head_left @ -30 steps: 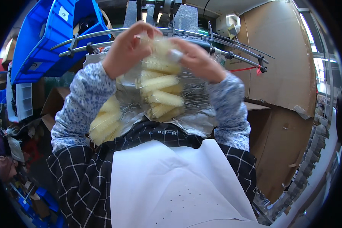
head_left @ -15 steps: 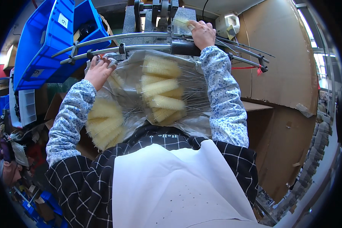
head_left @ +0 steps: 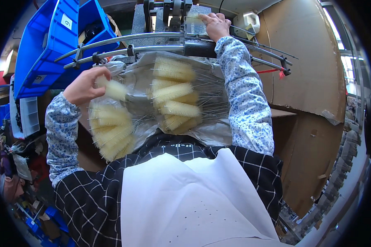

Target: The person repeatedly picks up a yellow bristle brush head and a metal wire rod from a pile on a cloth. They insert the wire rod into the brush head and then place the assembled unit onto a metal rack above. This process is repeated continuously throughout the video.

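Hands closed: left hand [head_left: 85, 87] gripping cream brush [head_left: 114, 89], right hand [head_left: 217, 27] pinching second brush [head_left: 193, 18].

I'm on the head-worn left fisheye, looking steeply down over a broad white apron [head_left: 189, 193] onto pale-yellow cylindrical bristle brushes [head_left: 174, 94] within arm's reach
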The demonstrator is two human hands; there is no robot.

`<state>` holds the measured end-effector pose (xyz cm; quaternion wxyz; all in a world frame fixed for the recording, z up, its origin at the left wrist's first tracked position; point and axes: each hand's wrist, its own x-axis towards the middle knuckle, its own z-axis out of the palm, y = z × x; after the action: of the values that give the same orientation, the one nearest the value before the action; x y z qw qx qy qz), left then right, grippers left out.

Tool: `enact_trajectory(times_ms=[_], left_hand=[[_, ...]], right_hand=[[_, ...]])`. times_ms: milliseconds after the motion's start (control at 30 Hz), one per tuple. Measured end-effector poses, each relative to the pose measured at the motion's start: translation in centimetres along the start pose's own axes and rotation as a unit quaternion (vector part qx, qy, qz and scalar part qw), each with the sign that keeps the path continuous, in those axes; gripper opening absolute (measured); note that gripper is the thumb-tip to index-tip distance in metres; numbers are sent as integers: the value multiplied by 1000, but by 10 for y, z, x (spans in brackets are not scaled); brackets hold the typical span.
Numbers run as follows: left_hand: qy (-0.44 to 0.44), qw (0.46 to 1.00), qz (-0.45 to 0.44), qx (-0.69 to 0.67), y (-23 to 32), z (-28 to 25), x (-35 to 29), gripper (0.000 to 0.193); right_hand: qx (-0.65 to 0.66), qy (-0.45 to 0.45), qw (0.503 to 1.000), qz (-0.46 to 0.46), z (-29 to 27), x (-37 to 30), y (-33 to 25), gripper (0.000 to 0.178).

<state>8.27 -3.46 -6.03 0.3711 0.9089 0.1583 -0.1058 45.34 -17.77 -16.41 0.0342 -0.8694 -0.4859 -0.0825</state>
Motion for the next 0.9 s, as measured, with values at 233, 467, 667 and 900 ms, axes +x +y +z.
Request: enact_trajectory(times_ms=[233,467,667,900], left_hand=[[60,997,15,-47,21,-14,-7,22],[-3,993,87,76,57,13,97,32],[8,986,119,113,56,61,179,32],[47,978,155,134,55,72,186,34]], right_hand=[[66,-98,993,-24,-14,11,12,31],[83,-130,988,21,-14,15,18,33],[70,-100,992,-8,-8,15,10,30],[106,-46,993,5,9,15,12,29]])
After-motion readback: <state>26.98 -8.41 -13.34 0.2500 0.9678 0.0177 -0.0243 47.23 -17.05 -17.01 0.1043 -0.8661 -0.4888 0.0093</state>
